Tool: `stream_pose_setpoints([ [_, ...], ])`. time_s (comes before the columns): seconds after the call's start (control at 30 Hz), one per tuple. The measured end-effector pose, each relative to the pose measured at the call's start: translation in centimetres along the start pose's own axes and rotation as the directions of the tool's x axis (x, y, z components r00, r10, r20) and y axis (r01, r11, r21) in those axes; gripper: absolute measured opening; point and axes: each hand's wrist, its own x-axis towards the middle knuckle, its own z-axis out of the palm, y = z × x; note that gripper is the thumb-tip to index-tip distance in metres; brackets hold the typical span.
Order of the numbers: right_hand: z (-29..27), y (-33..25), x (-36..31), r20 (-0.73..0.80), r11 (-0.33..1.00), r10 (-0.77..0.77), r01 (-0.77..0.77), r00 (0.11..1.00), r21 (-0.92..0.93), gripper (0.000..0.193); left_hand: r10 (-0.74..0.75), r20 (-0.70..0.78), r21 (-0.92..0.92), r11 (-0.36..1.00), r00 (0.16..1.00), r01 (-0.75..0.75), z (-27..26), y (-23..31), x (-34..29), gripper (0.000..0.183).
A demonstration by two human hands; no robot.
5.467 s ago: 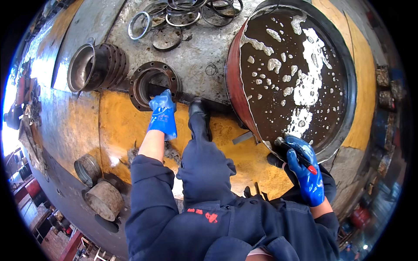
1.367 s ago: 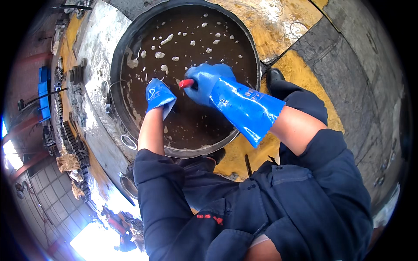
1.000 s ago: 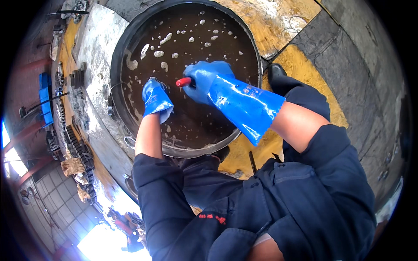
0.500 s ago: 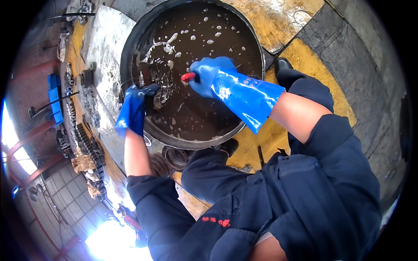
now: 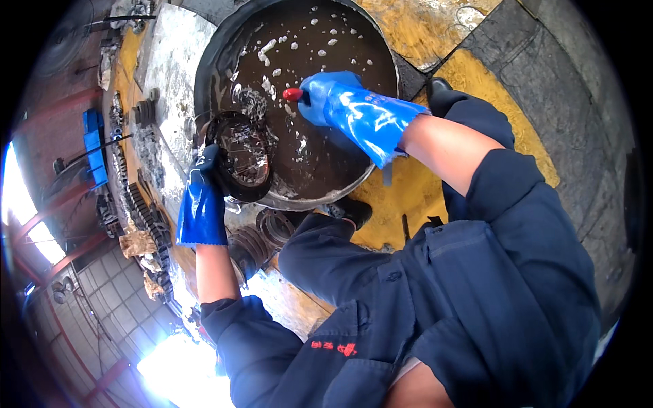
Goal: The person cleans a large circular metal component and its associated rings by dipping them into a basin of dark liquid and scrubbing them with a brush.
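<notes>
A round black basin [image 5: 309, 203] of murky brown liquid with floating foam sits in front of me. Over its left rim, my left hand [image 5: 203, 197] in a blue rubber glove is closed on the edge of a dark, wet metal ring [image 5: 246, 193]. The ring is tilted and shines inside. My right hand [image 5: 328, 100], gloved in blue too, hangs over the middle of the liquid. Its fingers are wrapped round a tool with a red handle end [image 5: 293, 94]; the rest of that tool is hidden by the glove.
Several metal rings [image 5: 275, 228] stand stacked by the basin's near left side. Farther left are a small ribbed part [image 5: 145, 112], a row of chain-like metal parts [image 5: 146, 211] and a blue box [image 5: 94, 149]. Worn yellow floor plates [image 5: 500, 102] lie at right, beside my boot.
My left hand has lifted the metal ring out of the liquid, toward the basin's near left rim. My right hand, still gripping the red-handled tool, has shifted slightly away from me.
</notes>
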Motion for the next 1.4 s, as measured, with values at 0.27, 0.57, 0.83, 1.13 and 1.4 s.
stream_pose_setpoints([
  [0.27, 0.6, 2.2, -1.0, 0.159, 0.950, 0.040, -0.087, 0.987, 0.300, 0.042, -0.130, 0.037, -0.623, 0.772, 0.991, 0.125, 5.0, -3.9, -4.9, 0.038],
  [0.57, 2.7, 3.5, -1.6, 0.195, 0.810, 0.041, -0.147, 0.980, 0.567, 0.038, -0.078, -0.051, -0.709, 0.705, 0.996, 0.019, 9.4, -4.9, -8.8, 0.046],
  [0.83, 4.6, -2.8, -4.5, 0.038, 0.534, -0.531, 0.298, 0.847, 0.791, 0.028, 0.043, -0.035, -0.780, 0.624, 0.998, -0.054, 8.0, -5.8, -9.5, 0.052],
  [1.13, 8.8, -8.0, -0.4, -0.122, 0.581, -0.677, 0.629, 0.726, 0.517, 0.026, 0.051, -0.092, -0.839, 0.534, 0.994, -0.105, 9.2, -7.5, -10.3, 0.053],
  [1.4, 5.3, -9.9, 5.0, -0.031, 0.904, -0.044, 0.053, 0.999, 0.425, 0.029, 0.033, -0.124, -0.858, 0.499, 0.992, -0.124, 8.5, -9.4, -10.4, 0.054],
])
